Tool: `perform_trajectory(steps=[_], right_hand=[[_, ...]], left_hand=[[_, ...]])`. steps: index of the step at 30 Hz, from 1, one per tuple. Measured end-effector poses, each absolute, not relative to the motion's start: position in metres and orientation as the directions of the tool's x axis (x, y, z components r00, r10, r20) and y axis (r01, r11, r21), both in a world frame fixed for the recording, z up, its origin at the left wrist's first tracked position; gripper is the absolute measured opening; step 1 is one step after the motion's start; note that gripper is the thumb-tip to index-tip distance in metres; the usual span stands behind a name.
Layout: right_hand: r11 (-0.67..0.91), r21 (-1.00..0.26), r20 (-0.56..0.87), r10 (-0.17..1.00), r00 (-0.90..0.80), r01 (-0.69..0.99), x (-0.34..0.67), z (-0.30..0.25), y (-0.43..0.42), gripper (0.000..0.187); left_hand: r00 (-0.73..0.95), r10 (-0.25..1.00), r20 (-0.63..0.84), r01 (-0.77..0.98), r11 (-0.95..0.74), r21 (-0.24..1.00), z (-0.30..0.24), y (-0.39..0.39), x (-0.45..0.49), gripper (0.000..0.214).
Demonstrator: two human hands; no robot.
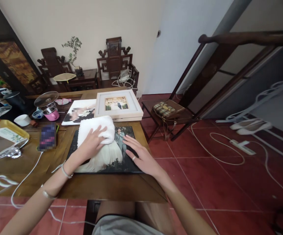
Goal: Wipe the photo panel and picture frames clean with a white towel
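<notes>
A large dark photo print (129, 164) lies flat on the wooden table (102, 187) in front of me. My left hand (91, 142) lies with fingers spread on a folded white towel (99, 128) that rests on the upper left of the print. My right hand (140, 154), a ring on one finger, presses flat and open on the print's right side. Beyond the print sit a white framed photo (118, 104) and another unframed print (79, 112).
A phone (47, 136) on a white cable lies left of the print. Further left are a pink cup (51, 114), a yellow tray (7, 130), a white bowl (22, 120). A chair with a plaid bag (167, 109) stands right; a power strip (243, 147) and cables cross the floor.
</notes>
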State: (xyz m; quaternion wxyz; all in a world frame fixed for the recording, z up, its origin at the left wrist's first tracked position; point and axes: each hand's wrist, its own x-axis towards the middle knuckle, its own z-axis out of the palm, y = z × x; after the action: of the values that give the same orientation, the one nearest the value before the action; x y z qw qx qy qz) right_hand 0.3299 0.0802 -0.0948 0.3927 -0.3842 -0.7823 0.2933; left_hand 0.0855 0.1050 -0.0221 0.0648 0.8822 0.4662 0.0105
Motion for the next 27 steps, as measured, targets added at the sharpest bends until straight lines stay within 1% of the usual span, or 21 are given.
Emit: perform_trajectory(steps=[5,8,11,14,17,20,23,27], right_hand=[[0.543,-0.757,0.399,0.825,-0.4,0.364,0.33,-0.095,0.08,0.039],[0.542,-0.754,0.395,0.826,-0.403,0.372,0.33,-0.095,0.08,0.038],[0.54,-0.752,0.391,0.827,-0.404,0.378,0.33,-0.094,0.08,0.038],[0.539,-0.751,0.39,0.829,-0.402,0.382,0.33,-0.094,0.08,0.038],[0.544,-0.745,0.392,0.826,-0.406,0.386,0.33,-0.094,0.079,0.039],[0.542,-0.743,0.389,0.827,-0.406,0.393,0.33,-0.094,0.079,0.039],[0.542,-0.741,0.39,0.828,-0.403,0.396,0.329,-0.095,0.079,0.039],[0.55,-0.736,0.397,0.823,-0.406,0.395,0.33,-0.097,0.08,0.039]], left_hand=[[0.539,0.841,-0.038,0.839,-0.533,0.108,-0.024,0.089,0.09,0.027],[0.549,0.831,-0.091,0.835,-0.542,0.092,-0.02,0.057,0.098,0.027],[0.591,0.786,-0.183,0.805,-0.589,0.069,-0.017,0.017,0.104,0.023],[0.639,0.711,-0.293,0.761,-0.641,0.103,-0.015,-0.015,0.104,0.018],[0.677,0.661,-0.325,0.729,-0.663,0.171,-0.006,-0.029,0.098,0.016],[0.696,0.643,-0.318,0.716,-0.652,0.249,0.008,-0.02,0.088,0.024],[0.7,0.647,-0.302,0.714,-0.623,0.318,0.017,0.006,0.082,0.032],[0.684,0.684,-0.253,0.727,-0.61,0.316,0.009,0.05,0.079,0.032]])
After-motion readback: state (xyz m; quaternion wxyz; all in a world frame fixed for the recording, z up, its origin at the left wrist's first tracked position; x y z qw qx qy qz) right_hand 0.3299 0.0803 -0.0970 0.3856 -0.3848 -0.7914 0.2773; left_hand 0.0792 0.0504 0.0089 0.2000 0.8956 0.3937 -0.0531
